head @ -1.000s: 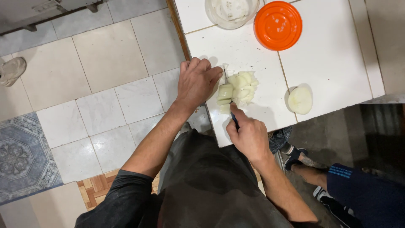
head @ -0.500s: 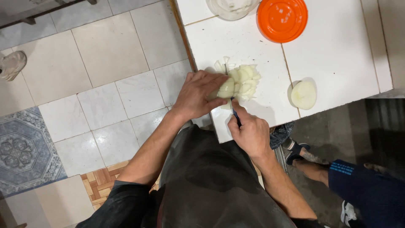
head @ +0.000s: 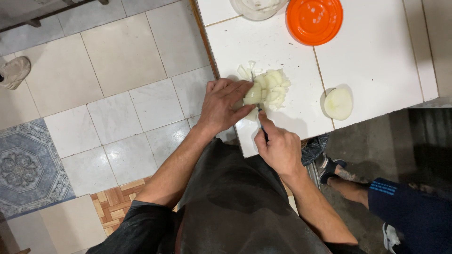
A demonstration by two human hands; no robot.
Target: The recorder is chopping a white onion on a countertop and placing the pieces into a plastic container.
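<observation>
Currently left hand (head: pixel 225 104) pressing fingers together on onion (head: pixel 266 89), right hand (head: pixel 281 146) gripping knife (head: pixel 259 110), blade cutting onion on white counter (head: pixel 376 66).

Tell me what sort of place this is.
Most likely a kitchen, perhaps a simple home or food-stall one: a white tiled counter, a tiled floor, and a half-chopped onion held by the left hand while the right hand cuts with a knife.

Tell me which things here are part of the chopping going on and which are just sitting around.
In use:
left hand, steadying the onion
right hand, gripping the knife
onion being chopped
white tiled counter

Lying about:
onion half
orange lid
clear bowl
shoe on the floor
</observation>
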